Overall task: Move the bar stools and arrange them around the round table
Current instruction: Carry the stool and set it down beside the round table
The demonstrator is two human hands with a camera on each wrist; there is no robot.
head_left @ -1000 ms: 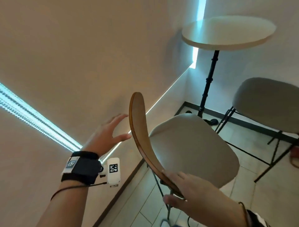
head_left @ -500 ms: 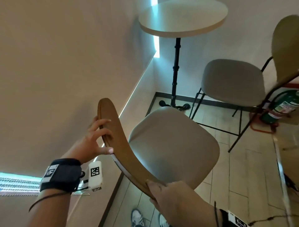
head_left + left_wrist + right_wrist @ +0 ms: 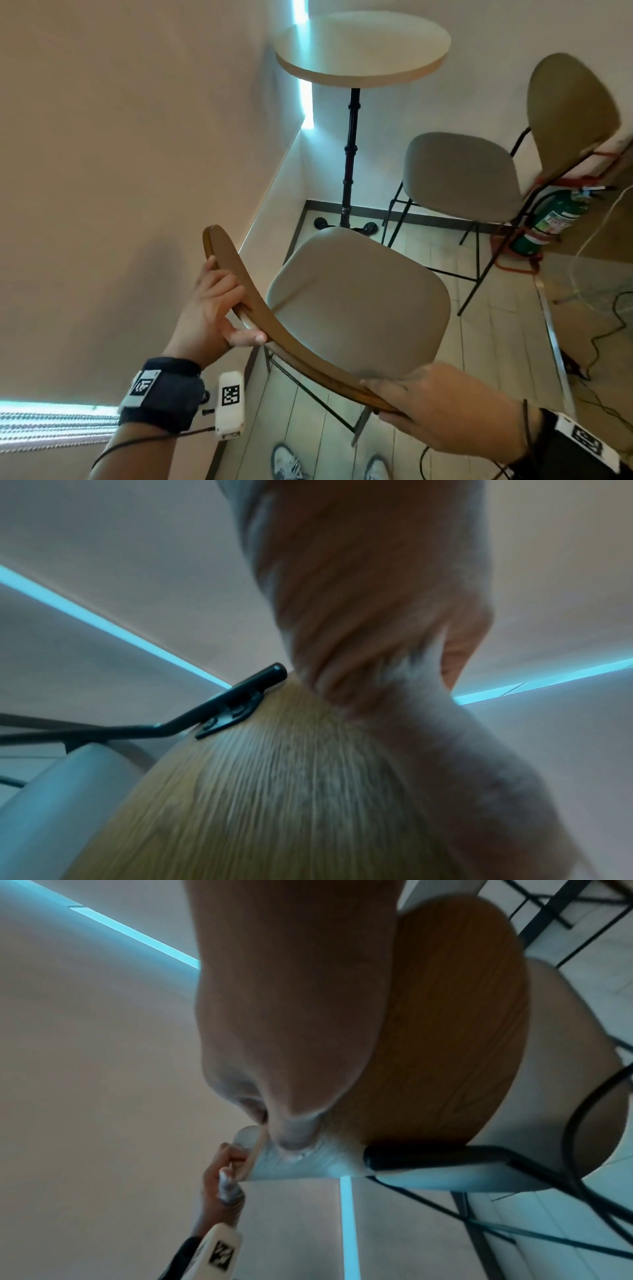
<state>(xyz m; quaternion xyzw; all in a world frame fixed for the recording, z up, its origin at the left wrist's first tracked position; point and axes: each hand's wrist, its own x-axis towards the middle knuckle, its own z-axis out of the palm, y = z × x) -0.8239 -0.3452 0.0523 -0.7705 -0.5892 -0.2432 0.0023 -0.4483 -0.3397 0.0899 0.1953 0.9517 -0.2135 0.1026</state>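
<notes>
A bar stool [image 3: 359, 308] with a beige seat and a curved wooden backrest [image 3: 260, 308] stands right in front of me, facing the round table [image 3: 363, 48] in the corner. My left hand [image 3: 219, 308] grips the backrest's left part, fingers behind it and thumb below. My right hand [image 3: 431, 411] grips the backrest's right end. The left wrist view shows the backrest's wood grain [image 3: 274, 791] under my fingers, and the right wrist view shows my thumb on the backrest [image 3: 445, 1015]. A second stool [image 3: 459, 171] stands right of the table.
A beige wall [image 3: 120, 171] runs close along the left. A green fire extinguisher [image 3: 548, 219] in a red stand sits behind the second stool. Cables [image 3: 609, 329] trail over the tiled floor at the right. My shoes [image 3: 287, 462] are just behind the held stool.
My left hand, open in the air a second ago, has come onto the backrest and taken hold of it. The table and second stool have shifted in view as my head turned.
</notes>
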